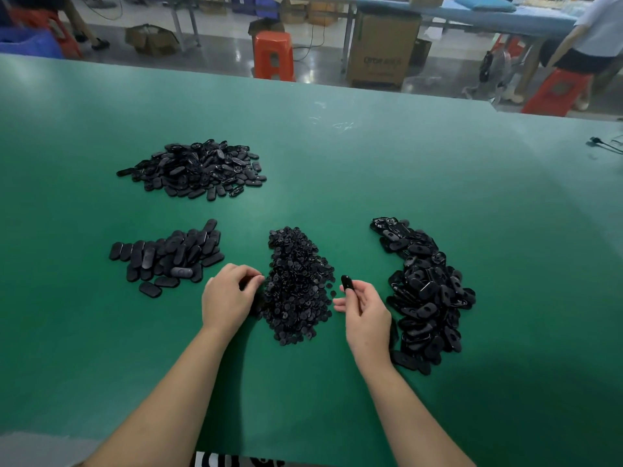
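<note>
The table (337,163) is plain green. The small discs (296,288) just left of the right hand (365,310) are black. The oval shell (346,284) it pinches is glossy black, like the shell heap (428,291) just right of it. Far beyond the hand, the stool (273,55) is orange-red and the carton (381,52) brown.

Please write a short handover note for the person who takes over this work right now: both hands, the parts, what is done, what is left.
Left hand: fingers curled at the edge of the pile of small round pieces; whether it holds one is unclear.
Right hand: pinches one oval shell beside that pile.
Probably done: the flat oval pile, near left.
Probably left: the right shell pile and the far pile.
</note>
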`<state>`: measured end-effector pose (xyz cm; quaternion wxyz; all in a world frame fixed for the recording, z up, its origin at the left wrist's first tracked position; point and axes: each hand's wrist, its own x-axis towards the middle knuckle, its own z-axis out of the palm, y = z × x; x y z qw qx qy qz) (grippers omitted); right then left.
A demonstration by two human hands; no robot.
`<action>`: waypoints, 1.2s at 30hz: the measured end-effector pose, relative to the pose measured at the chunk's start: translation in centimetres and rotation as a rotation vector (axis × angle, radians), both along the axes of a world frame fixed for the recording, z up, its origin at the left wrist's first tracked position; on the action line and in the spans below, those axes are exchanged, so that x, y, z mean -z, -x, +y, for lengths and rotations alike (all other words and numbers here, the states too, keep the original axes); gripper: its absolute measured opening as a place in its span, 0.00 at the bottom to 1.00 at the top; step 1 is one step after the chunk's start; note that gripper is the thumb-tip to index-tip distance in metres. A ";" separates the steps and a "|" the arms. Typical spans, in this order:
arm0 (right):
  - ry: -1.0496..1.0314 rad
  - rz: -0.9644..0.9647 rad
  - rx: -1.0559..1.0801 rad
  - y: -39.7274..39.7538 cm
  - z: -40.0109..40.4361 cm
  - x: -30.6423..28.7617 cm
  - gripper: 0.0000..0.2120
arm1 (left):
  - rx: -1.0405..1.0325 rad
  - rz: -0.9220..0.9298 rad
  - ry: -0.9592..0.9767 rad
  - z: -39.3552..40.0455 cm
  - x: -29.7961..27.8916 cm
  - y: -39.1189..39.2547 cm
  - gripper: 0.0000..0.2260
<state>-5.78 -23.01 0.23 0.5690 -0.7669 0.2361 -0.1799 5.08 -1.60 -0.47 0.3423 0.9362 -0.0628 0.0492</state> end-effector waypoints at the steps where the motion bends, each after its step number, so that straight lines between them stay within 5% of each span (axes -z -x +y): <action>1: 0.011 0.001 -0.007 0.0 0.0 -0.1 0.08 | 0.003 0.001 0.010 0.0 0.0 0.1 0.04; 11: 0.070 -0.004 -0.004 -0.1 -0.1 0.1 0.11 | -0.018 0.049 0.205 0.4 -0.1 0.5 0.07; 36: 0.070 -0.001 -0.020 0.0 -0.1 0.2 0.11 | 0.005 -0.015 -0.105 -0.2 0.4 -0.1 0.08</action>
